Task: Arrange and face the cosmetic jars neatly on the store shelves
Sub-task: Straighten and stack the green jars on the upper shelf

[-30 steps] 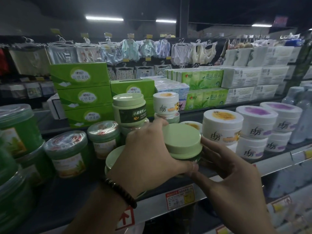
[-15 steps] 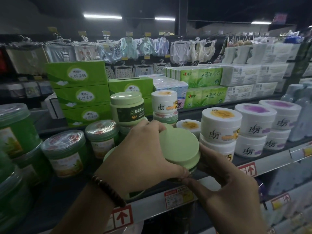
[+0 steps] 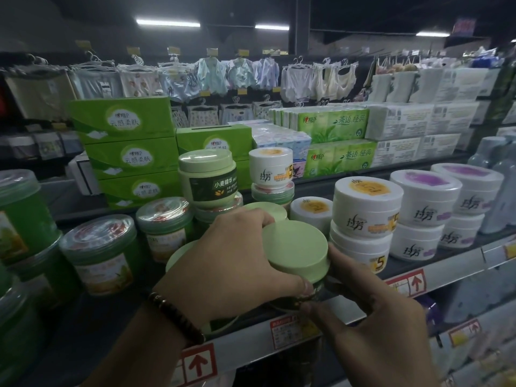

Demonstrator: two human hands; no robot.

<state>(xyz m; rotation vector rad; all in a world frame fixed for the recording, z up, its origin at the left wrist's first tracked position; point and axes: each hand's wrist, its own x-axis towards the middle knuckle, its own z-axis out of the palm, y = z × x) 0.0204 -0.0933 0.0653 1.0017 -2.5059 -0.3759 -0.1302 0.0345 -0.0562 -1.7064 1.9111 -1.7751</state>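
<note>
Green jar [image 3: 295, 248] gripped between both hands (lid tilted), above shelf edge [image 3: 251, 335]

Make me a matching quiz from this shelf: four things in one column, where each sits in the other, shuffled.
1 pale green jar
2 orange-topped white stack
3 purple-topped white stack
4 green tissue boxes

A piled behind, at left
B second stack right of the hands
C held by left hand and right hand
D right beside the hands

Pairs: 1-C, 2-D, 3-B, 4-A

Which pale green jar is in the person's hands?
The front jar, lid tilted toward the camera, gripped by left hand and right hand; the labelled jar stands stacked behind.
</note>
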